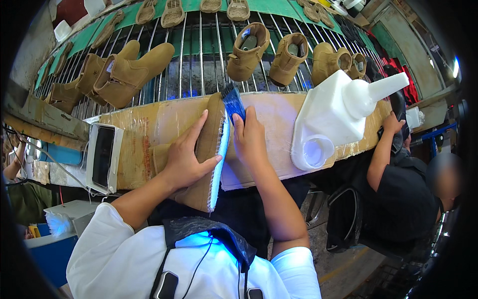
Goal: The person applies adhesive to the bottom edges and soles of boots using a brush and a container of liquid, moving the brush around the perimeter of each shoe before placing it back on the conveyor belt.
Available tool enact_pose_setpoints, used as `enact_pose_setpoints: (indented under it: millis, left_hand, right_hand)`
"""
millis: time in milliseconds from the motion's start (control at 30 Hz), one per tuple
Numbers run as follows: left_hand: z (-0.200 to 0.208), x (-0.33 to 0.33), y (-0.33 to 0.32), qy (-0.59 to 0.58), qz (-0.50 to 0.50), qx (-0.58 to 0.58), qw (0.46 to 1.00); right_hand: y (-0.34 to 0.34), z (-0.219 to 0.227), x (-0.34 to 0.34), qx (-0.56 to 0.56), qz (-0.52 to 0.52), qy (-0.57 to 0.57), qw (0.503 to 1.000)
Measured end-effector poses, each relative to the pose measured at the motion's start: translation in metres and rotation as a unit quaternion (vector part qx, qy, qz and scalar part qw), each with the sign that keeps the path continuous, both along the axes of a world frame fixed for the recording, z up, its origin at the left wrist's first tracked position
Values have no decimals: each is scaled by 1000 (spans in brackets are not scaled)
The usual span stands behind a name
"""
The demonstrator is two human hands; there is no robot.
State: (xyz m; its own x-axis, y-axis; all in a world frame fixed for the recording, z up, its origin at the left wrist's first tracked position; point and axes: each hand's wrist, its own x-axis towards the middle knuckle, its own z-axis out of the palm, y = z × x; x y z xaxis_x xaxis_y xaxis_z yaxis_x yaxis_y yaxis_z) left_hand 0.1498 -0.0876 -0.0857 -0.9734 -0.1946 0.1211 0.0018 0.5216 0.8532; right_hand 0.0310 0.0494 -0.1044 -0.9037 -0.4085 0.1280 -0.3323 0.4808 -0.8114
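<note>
My left hand [186, 157] holds a tan suede boot [209, 149] on its side against the taped cardboard work board [164, 124], sole edge facing right. The boot's pale sole [219, 164] glows bluish-white. My right hand [250, 134] grips a small blue brush [233, 102] whose bristles touch the upper end of the sole. Both forearms come up from the lower edge in white sleeves.
A white glue jug [333, 117] with a nozzle lies on the board at right. Several tan boots [129, 70] hang on a metal-bar conveyor rack [199, 50] beyond. A phone-like device [102, 157] in a white box sits left. Another person [403, 189] works at right.
</note>
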Motion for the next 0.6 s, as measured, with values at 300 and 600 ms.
enact_pose_setpoints:
  millis: [300, 600]
  left_hand:
    - [-10, 2, -6, 49, 8, -3, 999]
    - [-15, 1, -3, 72, 25, -7, 997]
  right_hand:
    - [74, -11, 54, -158, 57, -279, 945]
    - [-2, -20, 6, -95, -26, -10, 995]
